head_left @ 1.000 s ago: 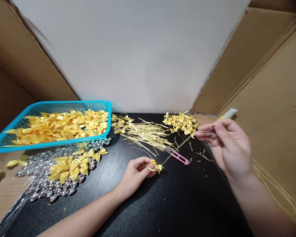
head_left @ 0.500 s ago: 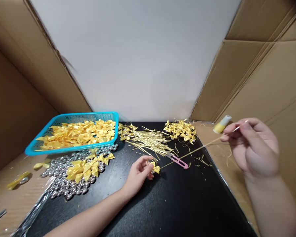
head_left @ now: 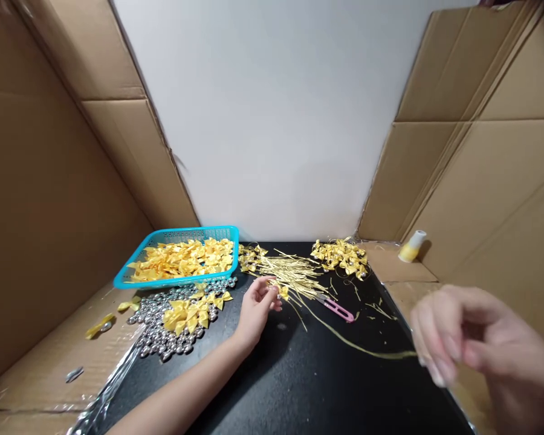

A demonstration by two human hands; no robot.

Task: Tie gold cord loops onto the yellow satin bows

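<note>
Gold thread (head_left: 359,348), taut earlier, sags from the bow (head_left: 283,292) pinched by the left hand (head_left: 256,308); right hand (head_left: 494,341) blurred, its grip unclear.

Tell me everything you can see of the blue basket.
The blue basket is shallow and roughly rectangular, with finely perforated walls, a smooth rim and the look of plastic. It stands upright at the back left, heaped with yellow bows that hide most of its floor. Silver beads lie along its near side; whether any touch it is hard to tell. Nobody is touching it.
</note>
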